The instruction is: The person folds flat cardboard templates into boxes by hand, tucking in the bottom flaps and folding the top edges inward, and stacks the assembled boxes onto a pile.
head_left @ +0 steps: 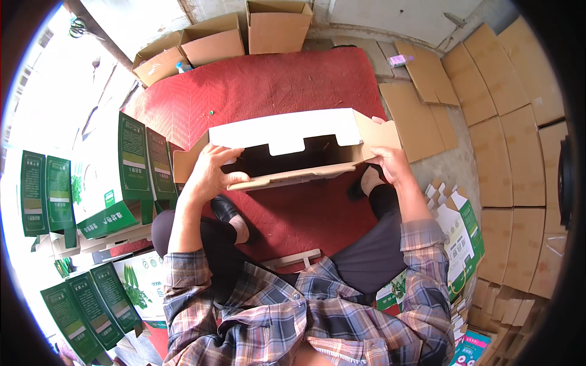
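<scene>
Above the red mat I hold a cardboard box [256,132] with its opening toward me. Its far panel is white with a notched edge, and its end flaps stand spread to both sides in plain brown. My left hand [210,172] grips the left corner, thumb along the near edge and fingers reaching over the opening. At the right corner my right hand [389,161] is closed on the near edge beside the brown end flap. The inside of the box is dark, so its contents cannot be made out.
Green-and-white printed cartons [113,177] stand at my left, and more flat ones [461,238] at my right. Three open brown boxes [213,39] line the far edge of the red mat [262,79]. Stacked brown cartons [500,158] form a wall on the right, near flat cardboard sheets [415,116].
</scene>
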